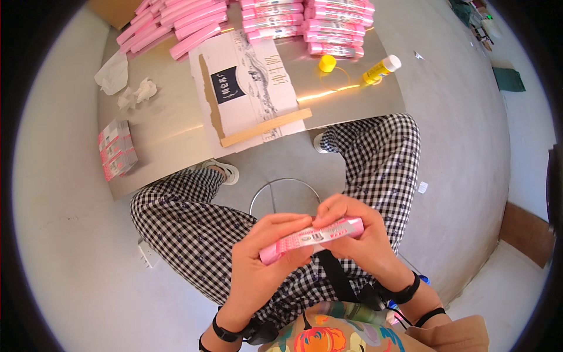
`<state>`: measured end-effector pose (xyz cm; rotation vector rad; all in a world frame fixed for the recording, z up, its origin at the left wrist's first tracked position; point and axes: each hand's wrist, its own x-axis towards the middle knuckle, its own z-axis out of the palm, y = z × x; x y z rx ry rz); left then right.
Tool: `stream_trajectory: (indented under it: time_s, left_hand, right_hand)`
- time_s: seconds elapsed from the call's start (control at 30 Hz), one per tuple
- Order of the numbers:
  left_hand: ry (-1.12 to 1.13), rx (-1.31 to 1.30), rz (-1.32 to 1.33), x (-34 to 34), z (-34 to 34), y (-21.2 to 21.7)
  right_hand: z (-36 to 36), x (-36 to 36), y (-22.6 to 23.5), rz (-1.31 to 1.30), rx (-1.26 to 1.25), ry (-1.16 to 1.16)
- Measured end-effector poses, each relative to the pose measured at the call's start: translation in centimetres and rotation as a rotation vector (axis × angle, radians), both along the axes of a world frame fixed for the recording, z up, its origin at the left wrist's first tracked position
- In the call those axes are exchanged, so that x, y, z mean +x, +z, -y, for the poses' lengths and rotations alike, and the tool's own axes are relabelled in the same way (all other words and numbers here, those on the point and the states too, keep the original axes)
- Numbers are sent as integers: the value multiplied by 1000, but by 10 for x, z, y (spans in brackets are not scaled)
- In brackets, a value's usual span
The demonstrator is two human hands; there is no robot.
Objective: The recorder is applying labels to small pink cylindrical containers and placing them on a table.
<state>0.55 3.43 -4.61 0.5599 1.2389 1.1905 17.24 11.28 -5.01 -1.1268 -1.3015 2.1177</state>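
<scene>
From the head view, looks down on a metal table [167, 114], with grey floor [463, 152] spreading to the right and below. At the far edge, bears a loose heap of plain pink rolls [176, 23] on the left, beside two stacks of labelled pink rolls [335, 32]. Toward the middle, carries a printed white cardboard sheet [258, 76], with a wooden strip [267, 127] lying slantwise across its near end. On the left, holds crumpled tissue [145, 89] and, close to the corner, a bundle of pink-and-white slips [119, 149]. On the right, holds a yellow cap [327, 63] near a yellow tube [378, 71] with a white top.

Past the near edge, overhangs slightly with cardboard and strip alike. Leaves bare metal between bundle and cardboard, and more right of the strip. Below, between knees in checked trousers [378, 152], opens a gap to the floor, with a metal ring [284, 180] low in it.

In that gap, above the lap and well apart from the table, grasps a labelled pink roll [316, 237] with left hand [258, 255] and right hand [375, 243], one toward each end, fingers curled around it.
</scene>
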Motion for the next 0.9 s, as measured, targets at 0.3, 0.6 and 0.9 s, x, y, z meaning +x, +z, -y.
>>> stream_trajectory:
  time_s: [0.3,0.6,0.9]
  left_hand:
    - [-11,-162,256,42,26,42]
    - [143,-132,159,57,41,54]
    - [170,-209,253,49,45,44]
  right_hand:
    - [26,45,46,54,11,-81]
    - [42,46,61,52,-226,-131]
    - [42,46,52,-2,56,-4]
